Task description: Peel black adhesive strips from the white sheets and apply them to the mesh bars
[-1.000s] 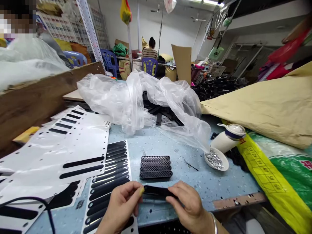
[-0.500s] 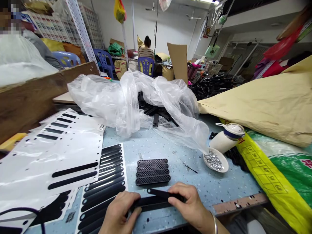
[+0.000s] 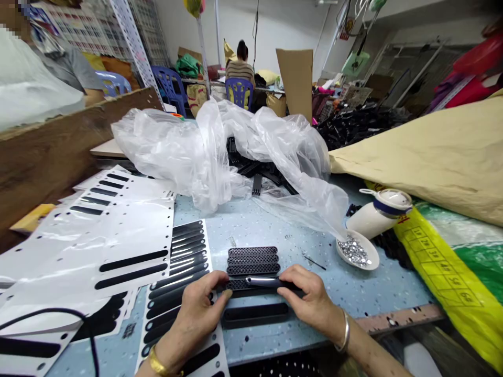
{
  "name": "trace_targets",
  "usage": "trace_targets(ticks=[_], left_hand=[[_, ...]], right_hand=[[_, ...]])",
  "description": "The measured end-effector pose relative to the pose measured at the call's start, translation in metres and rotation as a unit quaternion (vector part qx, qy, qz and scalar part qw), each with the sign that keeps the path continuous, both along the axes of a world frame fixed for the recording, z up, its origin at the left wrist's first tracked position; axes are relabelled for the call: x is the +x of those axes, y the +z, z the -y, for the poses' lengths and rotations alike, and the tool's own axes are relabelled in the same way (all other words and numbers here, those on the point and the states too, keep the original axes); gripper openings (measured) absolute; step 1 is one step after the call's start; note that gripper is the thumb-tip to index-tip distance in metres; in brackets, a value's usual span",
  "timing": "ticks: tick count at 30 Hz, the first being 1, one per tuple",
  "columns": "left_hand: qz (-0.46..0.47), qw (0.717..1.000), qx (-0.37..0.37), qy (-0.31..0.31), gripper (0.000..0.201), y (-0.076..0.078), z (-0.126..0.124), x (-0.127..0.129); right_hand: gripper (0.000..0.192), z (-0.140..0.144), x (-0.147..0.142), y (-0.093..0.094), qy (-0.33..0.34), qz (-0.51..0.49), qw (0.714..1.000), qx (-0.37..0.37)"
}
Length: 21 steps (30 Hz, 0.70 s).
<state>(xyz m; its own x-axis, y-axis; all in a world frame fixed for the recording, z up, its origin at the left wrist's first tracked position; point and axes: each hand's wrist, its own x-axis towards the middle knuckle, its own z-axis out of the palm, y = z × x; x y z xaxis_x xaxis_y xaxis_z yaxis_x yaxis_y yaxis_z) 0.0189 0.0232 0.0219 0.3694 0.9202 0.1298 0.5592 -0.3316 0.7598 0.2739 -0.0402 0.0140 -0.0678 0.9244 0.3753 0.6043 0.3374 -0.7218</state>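
My left hand (image 3: 200, 309) and my right hand (image 3: 310, 301) pinch the two ends of a glossy black strip (image 3: 267, 283) and hold it level just above the nearest piece of a row of black perforated bars (image 3: 252, 259) on the blue table. A dark oblong piece (image 3: 255, 314) lies on the table between my hands, just below the strip. A white backing sheet with several black oblong stickers (image 3: 184, 262) lies under and beside my left hand.
Used white sticker sheets (image 3: 102, 235) spread at left. A clear plastic bag (image 3: 220, 152) over black parts lies behind. A small white dish of shiny bits (image 3: 356, 251) and a white jar (image 3: 379, 212) sit at right, by a tan sack (image 3: 428, 152).
The black strip has risen off the table and moved forward, over the row of perforated bars. A dark oblong piece now lies uncovered between my hands. The camera tilted down slightly.
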Motion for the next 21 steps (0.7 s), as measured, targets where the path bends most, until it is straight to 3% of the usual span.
trace_targets(ticks=[4, 10, 21], left_hand=[[-0.006, 0.999, -0.031, -0.005, 0.017, -0.002, 0.005, -0.003], [0.028, 0.997, -0.067, -0.004, 0.023, -0.002, 0.009, -0.005], [0.026, 0.998, -0.050, 0.026, 0.017, -0.016, 0.016, -0.006]], right_hand=[[0.010, 0.002, 0.004, 0.005, 0.034, 0.017, 0.999, -0.034], [0.013, -0.003, -0.009, 0.006, 0.050, 0.013, 0.999, -0.009], [0.013, -0.008, -0.020, 0.000, 0.064, 0.050, 0.996, 0.036]])
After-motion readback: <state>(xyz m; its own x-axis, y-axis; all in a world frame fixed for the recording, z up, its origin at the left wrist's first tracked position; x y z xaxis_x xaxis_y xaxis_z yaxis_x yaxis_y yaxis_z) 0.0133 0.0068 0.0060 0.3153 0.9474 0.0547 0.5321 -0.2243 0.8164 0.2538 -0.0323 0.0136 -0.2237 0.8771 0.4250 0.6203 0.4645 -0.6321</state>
